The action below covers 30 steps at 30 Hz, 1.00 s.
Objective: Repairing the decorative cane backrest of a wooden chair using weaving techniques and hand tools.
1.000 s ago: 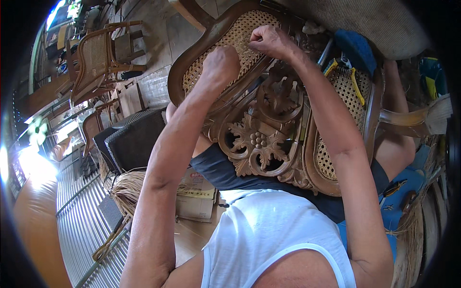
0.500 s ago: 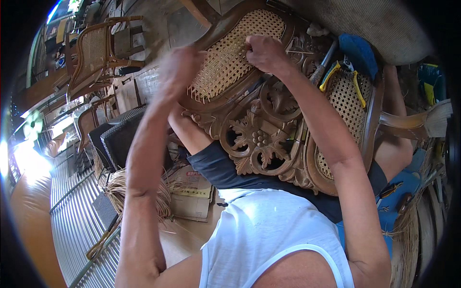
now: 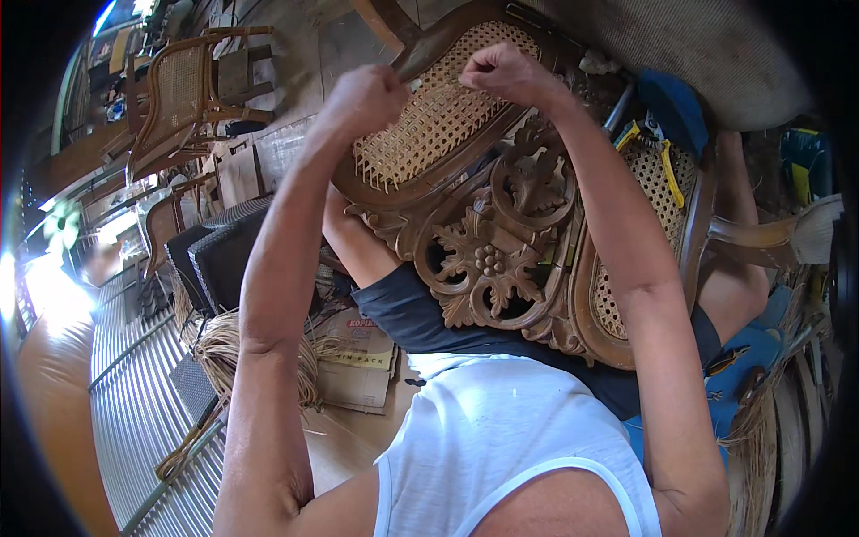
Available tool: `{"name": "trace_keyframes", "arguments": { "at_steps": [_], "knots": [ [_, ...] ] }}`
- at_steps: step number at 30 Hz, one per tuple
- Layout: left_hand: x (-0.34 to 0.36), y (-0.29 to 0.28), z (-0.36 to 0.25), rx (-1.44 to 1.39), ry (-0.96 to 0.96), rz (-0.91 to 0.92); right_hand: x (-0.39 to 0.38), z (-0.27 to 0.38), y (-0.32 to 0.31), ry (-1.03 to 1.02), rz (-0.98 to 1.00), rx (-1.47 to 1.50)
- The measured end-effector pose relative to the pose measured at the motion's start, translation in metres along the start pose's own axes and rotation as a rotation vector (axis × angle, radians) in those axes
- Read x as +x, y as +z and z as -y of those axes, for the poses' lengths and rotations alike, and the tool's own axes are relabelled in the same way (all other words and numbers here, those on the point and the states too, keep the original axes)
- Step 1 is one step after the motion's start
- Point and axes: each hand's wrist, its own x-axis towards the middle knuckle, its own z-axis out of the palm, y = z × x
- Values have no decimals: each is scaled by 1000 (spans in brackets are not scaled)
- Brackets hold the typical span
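A carved brown wooden chair frame (image 3: 490, 261) lies across my lap. My left hand (image 3: 369, 98) is closed at the left edge of the upper woven cane panel (image 3: 398, 157), which has loose strand ends along its border. My right hand (image 3: 494, 70) is pinched above the same panel, farther right. What either holds is too small to make out. On the second cane panel (image 3: 658, 192) at the right lie yellow-handled cutters (image 3: 667, 166), beside a blue padded object (image 3: 671, 107).
Cane chairs (image 3: 174, 98) stand at upper left. A dark woven piece (image 3: 219, 255) and a bundle of cane strands (image 3: 228, 349) lie left of me, with cardboard (image 3: 353, 380) nearby. A blue item with tools (image 3: 743, 376) is at my right.
My left hand moved left from the panel's middle, then slightly up. My right hand dipped, then rose again. More of the upper panel's left part shows now.
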Motion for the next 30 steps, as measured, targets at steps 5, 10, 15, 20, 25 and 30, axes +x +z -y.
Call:
{"name": "trace_keyframes", "arguments": {
  "at_steps": [5,10,15,20,25,30],
  "knots": [
    [13,30,-4,141,-59,144,-4,-13,13,-53,-91,-7],
    [23,24,-30,288,-111,284,-3,-17,9,-6,-151,38],
    [29,22,-63,410,-254,401,-7,-7,8,-16,-197,-18],
    [30,59,-15,370,-176,180,1,-1,23,-78,-194,-150],
    [20,51,-15,-324,-348,157,-7,-6,40,-234,-249,-149],
    [15,51,11,264,-105,-107,-6,-5,42,5,-131,100]
  ]
}}
